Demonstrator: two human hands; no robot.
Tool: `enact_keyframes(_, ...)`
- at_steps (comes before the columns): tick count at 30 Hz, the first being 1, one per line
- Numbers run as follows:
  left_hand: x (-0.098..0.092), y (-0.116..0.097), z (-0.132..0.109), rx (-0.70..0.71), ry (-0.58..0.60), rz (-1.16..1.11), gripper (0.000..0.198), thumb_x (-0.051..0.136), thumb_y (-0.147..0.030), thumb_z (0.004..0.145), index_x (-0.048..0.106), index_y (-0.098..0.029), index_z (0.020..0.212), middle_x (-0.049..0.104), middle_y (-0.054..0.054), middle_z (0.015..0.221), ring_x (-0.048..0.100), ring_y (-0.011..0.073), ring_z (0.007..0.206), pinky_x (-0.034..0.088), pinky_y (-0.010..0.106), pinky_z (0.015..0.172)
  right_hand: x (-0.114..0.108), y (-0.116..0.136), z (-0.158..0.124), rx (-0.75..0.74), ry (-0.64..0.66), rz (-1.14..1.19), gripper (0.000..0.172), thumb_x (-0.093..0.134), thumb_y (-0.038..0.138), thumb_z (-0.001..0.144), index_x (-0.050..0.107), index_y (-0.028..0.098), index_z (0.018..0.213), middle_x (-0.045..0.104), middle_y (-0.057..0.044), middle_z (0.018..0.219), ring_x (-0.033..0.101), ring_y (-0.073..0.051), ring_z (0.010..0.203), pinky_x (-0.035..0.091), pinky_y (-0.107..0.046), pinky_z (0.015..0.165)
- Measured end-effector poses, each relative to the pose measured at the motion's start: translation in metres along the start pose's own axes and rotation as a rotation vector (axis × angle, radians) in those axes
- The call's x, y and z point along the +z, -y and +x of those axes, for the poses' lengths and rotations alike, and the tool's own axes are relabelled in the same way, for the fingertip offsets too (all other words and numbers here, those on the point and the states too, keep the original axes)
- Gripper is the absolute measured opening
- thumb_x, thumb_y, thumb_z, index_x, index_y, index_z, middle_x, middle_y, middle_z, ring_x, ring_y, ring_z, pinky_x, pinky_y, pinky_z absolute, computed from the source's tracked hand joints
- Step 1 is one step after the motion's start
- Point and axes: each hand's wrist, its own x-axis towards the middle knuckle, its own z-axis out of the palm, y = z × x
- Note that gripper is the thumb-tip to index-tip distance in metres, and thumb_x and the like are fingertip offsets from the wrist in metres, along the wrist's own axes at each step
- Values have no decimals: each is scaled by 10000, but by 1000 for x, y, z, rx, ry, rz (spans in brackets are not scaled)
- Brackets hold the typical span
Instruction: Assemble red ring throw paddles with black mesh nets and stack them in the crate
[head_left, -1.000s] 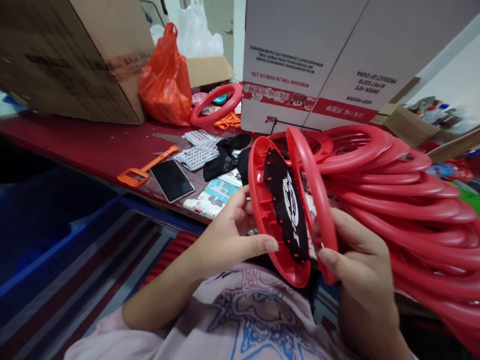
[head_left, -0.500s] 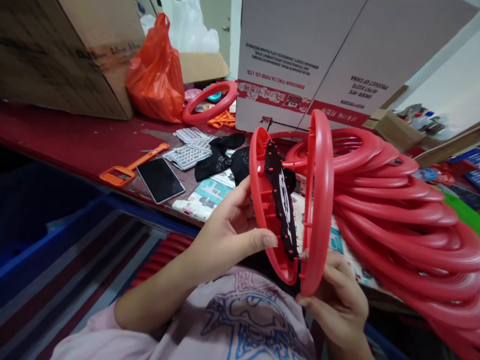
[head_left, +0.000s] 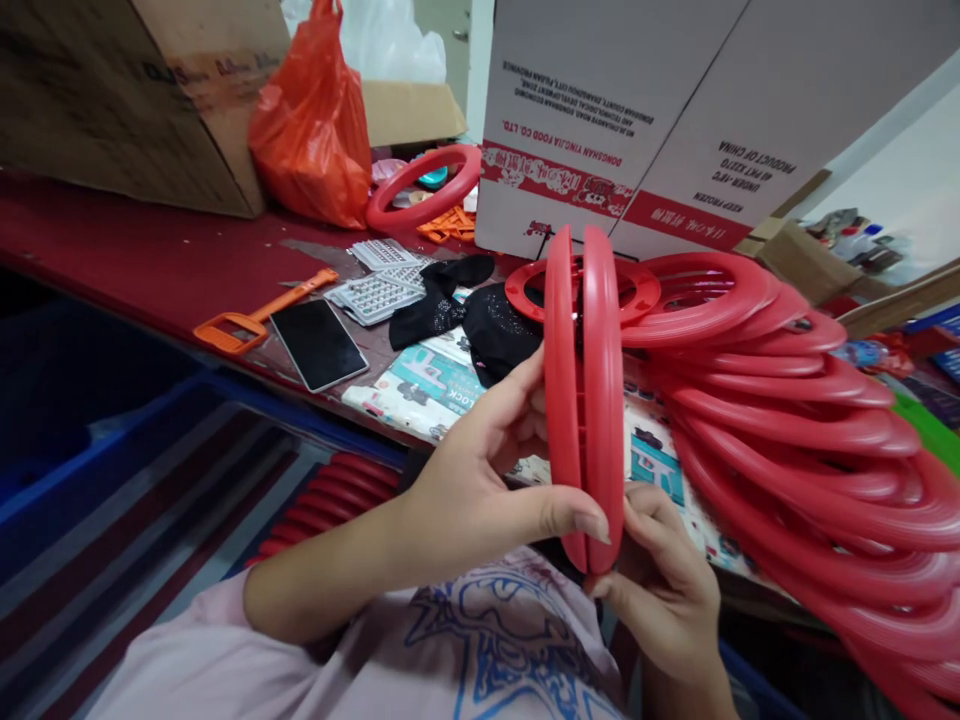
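Note:
Upright in front of me are two red plastic ring halves, the left half (head_left: 564, 410) and the right half (head_left: 604, 410), nearly face to face with a narrow gap between them. My left hand (head_left: 487, 475) grips the left half, its thumb lying across the lower outside and its fingers behind. Low on the right half, my right hand (head_left: 667, 575) pinches the rim near the bottom. The inside of the halves is mostly hidden. Just beyond them lie a flat red ring (head_left: 637, 290) and black fabric (head_left: 504, 325) with shiny dots, on a patterned sheet (head_left: 420, 385).
A large pile of red rings (head_left: 810, 450) fills the right side. To the left lie a phone (head_left: 319, 345), an orange handled piece (head_left: 232, 335) and cards of small studs (head_left: 382, 295). Behind stand an orange bag (head_left: 311, 130), a white carton (head_left: 585, 110) and a brown box (head_left: 135, 110).
The two red halves have swung from wide apart to almost closed, hiding the black piece with white print between them. Both hands stay on them.

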Motion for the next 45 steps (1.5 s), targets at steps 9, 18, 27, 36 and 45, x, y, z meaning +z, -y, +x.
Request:
enact_keyframes(9,5,1,0,-6,74,-7,832,832,-142,694,447,-303,1414,693,5,977,661,116,820,561,190,818,-4,-3,-3,15,4,57,494,693,208,834,591,295,1310,507,-56,995,525,-196,951,529,-353,797)
enact_keyframes(18,4,4,-1,7,41,20,799,842,-177,685,482,-328,1382,663,16,1128,640,119,897,556,184,834,-4,-4,-5,98,-3,104,476,706,236,828,607,314,1288,501,-49,983,535,-185,913,537,-337,751)
enact_keyframes(27,6,6,-2,8,49,17,851,827,-75,667,463,-324,1395,703,1,1003,669,137,861,573,208,800,-9,-4,-5,42,17,-8,534,683,159,831,572,349,1318,513,-55,1023,548,-200,946,540,-356,750)
enact_keyframes(36,1,7,-4,-5,88,74,946,834,-126,674,366,-305,1476,656,33,1031,642,137,822,569,218,781,-13,-4,-4,23,66,-52,442,690,207,839,612,293,1265,536,-55,980,550,-202,924,531,-365,769)
enact_keyframes(45,-1,4,-3,-56,81,205,1022,864,-229,645,316,-290,1506,595,103,1242,638,222,965,570,300,842,-14,-3,-6,33,71,-163,364,711,228,818,650,288,1172,556,-54,948,573,-216,886,530,-360,705)
